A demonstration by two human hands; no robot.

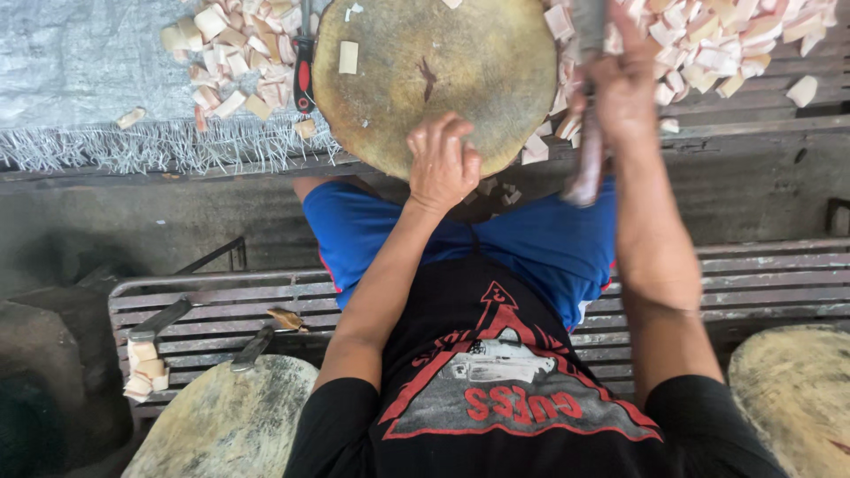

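Wooden and round, the chopping block point(434, 75) fills the upper centre of the head view, its worn, stained face bearing one small pale cut piece point(348, 57) at its upper left. The left hand point(443, 164) rests at the block's lower rim, fingers curled over the edge and closed against the wood. The right hand point(620, 88), at the upper right of the frame, is clamped around the handle of a cleaver point(586, 159); the handle's butt end hangs below the fist, while the blade runs to the top edge and is blurred. Heaps of pale cut chunks lie on either side of the block: one pile point(232, 62) at upper left on a grey fringed woven sheet point(80, 71), another pile point(717, 49) at upper right on the slatted bench point(761, 106). A red-and-black-handled tool point(304, 71) lies just beside the block's left rim, touching the left pile. In the lower part of the frame, a second slatted bench point(761, 283) crosses behind the person's torso; on its left end lie two knives point(252, 347) and a small stack of pale chunks point(146, 367). Two further round blocks show at lower left point(221, 425) and lower right point(797, 398).
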